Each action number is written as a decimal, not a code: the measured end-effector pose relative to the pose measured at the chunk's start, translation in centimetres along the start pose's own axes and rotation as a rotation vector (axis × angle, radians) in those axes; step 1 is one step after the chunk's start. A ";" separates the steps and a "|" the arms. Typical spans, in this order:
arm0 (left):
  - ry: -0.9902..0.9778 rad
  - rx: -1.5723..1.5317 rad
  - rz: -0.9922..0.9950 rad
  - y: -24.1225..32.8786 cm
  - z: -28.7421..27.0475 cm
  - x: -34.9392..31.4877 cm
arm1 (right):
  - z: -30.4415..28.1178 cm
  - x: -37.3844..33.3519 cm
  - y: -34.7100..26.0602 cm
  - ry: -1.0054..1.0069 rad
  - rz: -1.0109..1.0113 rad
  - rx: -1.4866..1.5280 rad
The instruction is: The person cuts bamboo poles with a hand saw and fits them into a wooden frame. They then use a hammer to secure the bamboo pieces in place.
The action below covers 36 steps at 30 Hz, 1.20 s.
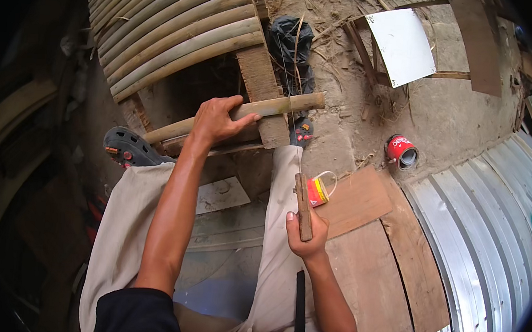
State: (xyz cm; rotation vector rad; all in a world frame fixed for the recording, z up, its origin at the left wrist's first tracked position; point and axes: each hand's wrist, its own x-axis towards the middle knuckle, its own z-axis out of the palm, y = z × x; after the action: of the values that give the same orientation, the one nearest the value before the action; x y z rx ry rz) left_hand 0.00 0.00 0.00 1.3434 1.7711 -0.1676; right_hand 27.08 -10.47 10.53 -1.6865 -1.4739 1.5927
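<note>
A bamboo pole lies across a rough wooden frame, its right end jutting past the frame's edge. My left hand presses down on the pole, fingers curled over it and thumb along its near side. In my right hand is the wooden handle of a saw, held low between my right leg and the boards. Its thin blade shows nearly edge-on, running up and away across the pole near the jutting end. Whether the blade has cut into the pole is too fine to see.
Several bamboo poles lie side by side on the frame beyond. To the right stand a red can and a red-yellow container. Plywood boards and corrugated metal sheets lie at right. A white panel is farther off.
</note>
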 end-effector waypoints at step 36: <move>0.396 -0.175 -0.291 2.8 4.1 3.4 | 0.0 2.2 -8.1 0.065 0.262 -0.139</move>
State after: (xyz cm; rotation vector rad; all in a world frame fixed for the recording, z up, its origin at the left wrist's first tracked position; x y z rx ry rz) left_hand 4.50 1.17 -3.81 1.0370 2.2548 0.1026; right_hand 23.31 -5.56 16.26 -2.0624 -1.4066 1.5766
